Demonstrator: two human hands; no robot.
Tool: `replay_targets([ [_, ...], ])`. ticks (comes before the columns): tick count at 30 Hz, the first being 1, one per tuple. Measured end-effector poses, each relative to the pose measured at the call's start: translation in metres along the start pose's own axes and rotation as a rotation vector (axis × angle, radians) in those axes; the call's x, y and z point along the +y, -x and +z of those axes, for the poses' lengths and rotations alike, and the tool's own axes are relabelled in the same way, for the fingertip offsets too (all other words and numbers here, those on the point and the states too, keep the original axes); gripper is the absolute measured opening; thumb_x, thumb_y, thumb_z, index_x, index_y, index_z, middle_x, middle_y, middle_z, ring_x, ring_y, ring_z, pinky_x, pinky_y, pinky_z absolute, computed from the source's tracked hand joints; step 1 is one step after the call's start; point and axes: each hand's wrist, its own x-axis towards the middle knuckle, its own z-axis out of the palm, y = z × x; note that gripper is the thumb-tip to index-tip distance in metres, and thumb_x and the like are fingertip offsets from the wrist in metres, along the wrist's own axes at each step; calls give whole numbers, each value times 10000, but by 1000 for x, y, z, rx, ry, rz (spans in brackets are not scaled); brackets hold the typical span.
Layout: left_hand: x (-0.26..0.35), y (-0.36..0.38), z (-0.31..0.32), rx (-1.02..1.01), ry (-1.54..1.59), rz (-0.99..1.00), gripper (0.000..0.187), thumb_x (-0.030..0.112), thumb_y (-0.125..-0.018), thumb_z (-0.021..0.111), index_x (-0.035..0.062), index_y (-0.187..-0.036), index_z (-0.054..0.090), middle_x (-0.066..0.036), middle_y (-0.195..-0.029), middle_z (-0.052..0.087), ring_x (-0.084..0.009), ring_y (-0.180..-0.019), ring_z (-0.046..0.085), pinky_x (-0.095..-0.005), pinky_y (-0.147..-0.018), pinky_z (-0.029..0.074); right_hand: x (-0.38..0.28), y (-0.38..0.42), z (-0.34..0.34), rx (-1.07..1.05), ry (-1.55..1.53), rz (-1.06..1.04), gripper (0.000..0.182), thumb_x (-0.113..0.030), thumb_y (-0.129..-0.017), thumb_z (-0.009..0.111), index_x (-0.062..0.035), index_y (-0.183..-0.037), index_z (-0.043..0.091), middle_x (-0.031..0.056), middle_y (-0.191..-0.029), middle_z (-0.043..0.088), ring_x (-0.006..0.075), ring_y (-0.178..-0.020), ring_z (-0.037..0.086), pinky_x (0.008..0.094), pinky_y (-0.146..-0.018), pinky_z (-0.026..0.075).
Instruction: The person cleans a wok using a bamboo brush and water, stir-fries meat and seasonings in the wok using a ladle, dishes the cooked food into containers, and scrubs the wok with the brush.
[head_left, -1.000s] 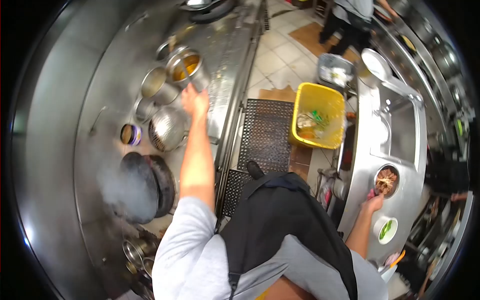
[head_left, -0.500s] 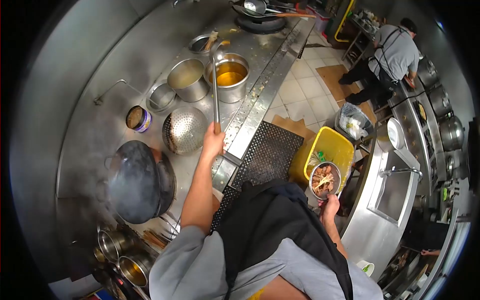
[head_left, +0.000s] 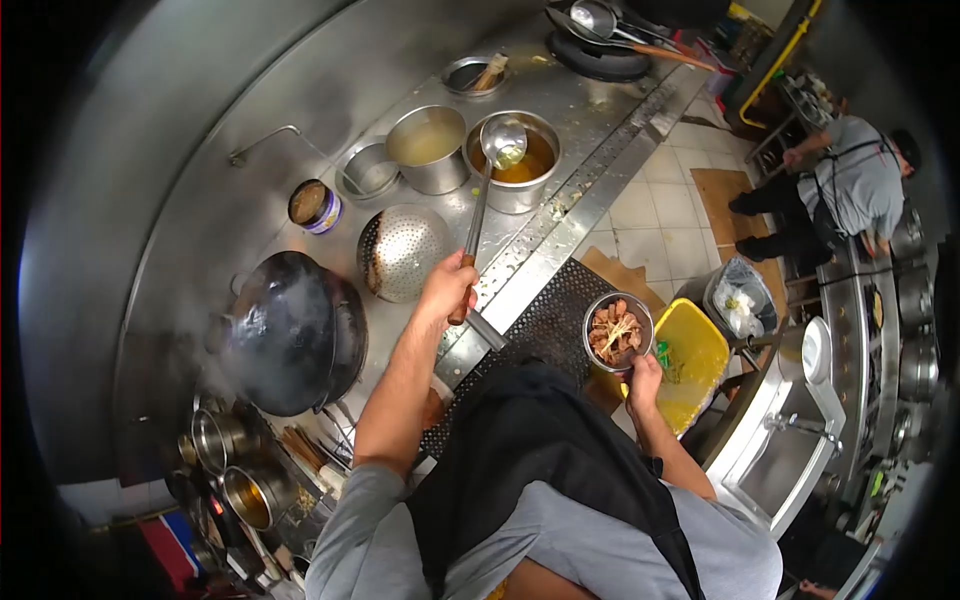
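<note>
Meat bowl (head_left: 626, 363) moves toward left hand (head_left: 448, 288); right hand (head_left: 644, 380) grips it, left grips ladle (head_left: 503, 138) over orange-liquid pot (head_left: 516, 198).

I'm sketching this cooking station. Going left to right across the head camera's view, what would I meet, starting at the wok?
Wok, strainer, ladle in the left hand, bowl of meat in the right hand, yellow bin, lined bin, white dish.
</note>
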Motion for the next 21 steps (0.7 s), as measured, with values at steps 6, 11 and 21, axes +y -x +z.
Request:
replay_targets([
  [6, 2, 17, 22, 46, 188, 42, 379, 45, -863, 520, 41, -1242, 502, -5, -723, 545, -102, -444, 493, -258, -366, 378, -17, -38, 17, -161, 61, -47, 127, -97, -897, 473, -38, -823, 557, 64, -647, 610, 145, -492, 573, 259, -462, 441],
  [11, 6, 34, 30, 115, 265, 89, 309, 41, -869, 534, 34, -1177, 505, -11, -744, 552, -105, -439, 485, -259, -358, 371, -24, -64, 36, -283, 135, -50, 151, -86, -890, 460, -21, -846, 589, 63, -654, 619, 140, -487, 562, 266, -468, 442],
  [21, -19, 145, -23, -122, 1053, 133, 219, 56, -925, 507, 70, -1139, 464, -79, -825, 545, -140, -442, 470, -269, -366, 393, -14, -54, 75, -496, 241, -62, 119, -108, -872, 485, -52, -848, 587, 65, -667, 634, 149, -488, 583, 266, -443, 438],
])
